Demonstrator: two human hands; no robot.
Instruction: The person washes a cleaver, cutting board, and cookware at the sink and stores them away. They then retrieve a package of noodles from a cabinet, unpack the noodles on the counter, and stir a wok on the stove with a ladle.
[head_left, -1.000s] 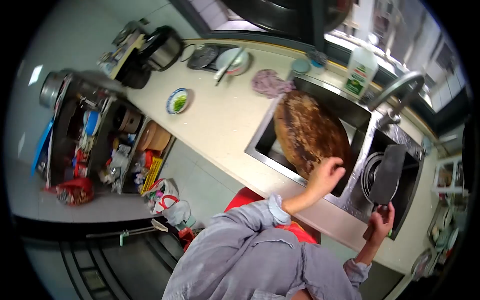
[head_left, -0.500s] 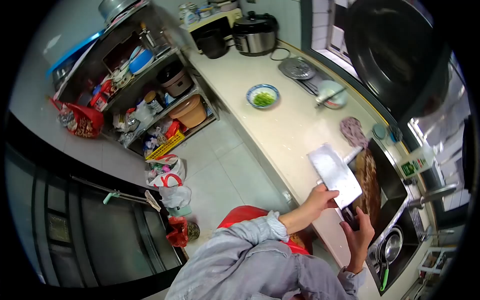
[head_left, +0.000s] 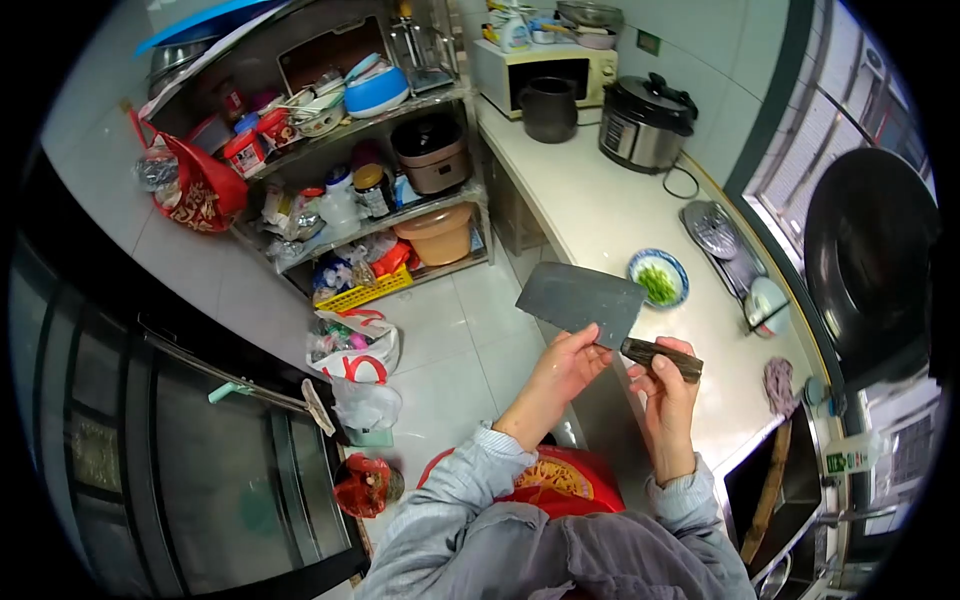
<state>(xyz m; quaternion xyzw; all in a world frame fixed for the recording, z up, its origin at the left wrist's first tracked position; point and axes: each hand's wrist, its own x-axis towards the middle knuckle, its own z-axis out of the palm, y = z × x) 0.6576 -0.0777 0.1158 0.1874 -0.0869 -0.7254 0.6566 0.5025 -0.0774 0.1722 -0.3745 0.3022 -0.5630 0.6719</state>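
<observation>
A cleaver (head_left: 578, 298) with a broad dark-grey blade is held out level in front of me, its wooden handle pointing right. My right hand (head_left: 668, 398) grips the handle between thumb and fingers. With my left hand (head_left: 572, 372) I pinch the blade's lower edge near the handle. Just beyond the blade, on the white counter (head_left: 607, 205), stands a blue-rimmed bowl (head_left: 674, 266) holding chopped greens (head_left: 657, 284).
A wooden board (head_left: 768, 490) leans on edge in the sink (head_left: 742, 487) at right. A mauve cloth (head_left: 779, 386) lies by it. Farther back are a pressure cooker (head_left: 648, 125), a dark pot (head_left: 549, 110) and a microwave (head_left: 490, 78). Loaded shelves (head_left: 365, 222) stand at left.
My hands have carried the cleaver from beside the sink to over the counter's front edge. The blade now looks dark instead of bright, and the view has swung toward the shelves.
</observation>
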